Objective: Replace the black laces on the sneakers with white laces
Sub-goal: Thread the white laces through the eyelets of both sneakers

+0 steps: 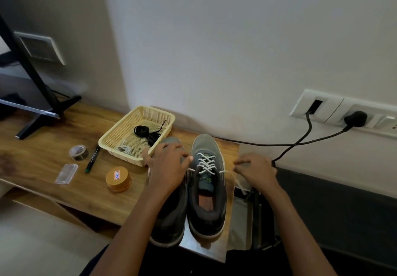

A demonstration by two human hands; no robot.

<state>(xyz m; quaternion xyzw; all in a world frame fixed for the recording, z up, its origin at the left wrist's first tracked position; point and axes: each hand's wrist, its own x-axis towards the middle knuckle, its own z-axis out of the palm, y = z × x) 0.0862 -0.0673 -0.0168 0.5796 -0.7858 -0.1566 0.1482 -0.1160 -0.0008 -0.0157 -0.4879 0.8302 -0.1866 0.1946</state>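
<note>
Two grey sneakers stand side by side at the right end of the wooden desk (64, 153). The right sneaker (207, 202) carries a white lace (205, 163) crossed up its eyelets. My left hand (168, 166) covers the front of the left sneaker (171, 217) and pinches one white lace end. My right hand (255, 170) hovers beside the desk edge and pinches the other lace end. Both ends run out sideways from the top eyelets. A coiled black lace (142, 130) lies in the cream basket (120, 134), with a bundled white lace (124, 149) near its front.
Left of the basket lie a tape roll (78, 152), a black marker (92, 159), a clear plastic case (66, 173) and a round gold tin (118, 179). A TV stand (47, 112) is at far left. Black cables (285, 145) run from the wall sockets at right.
</note>
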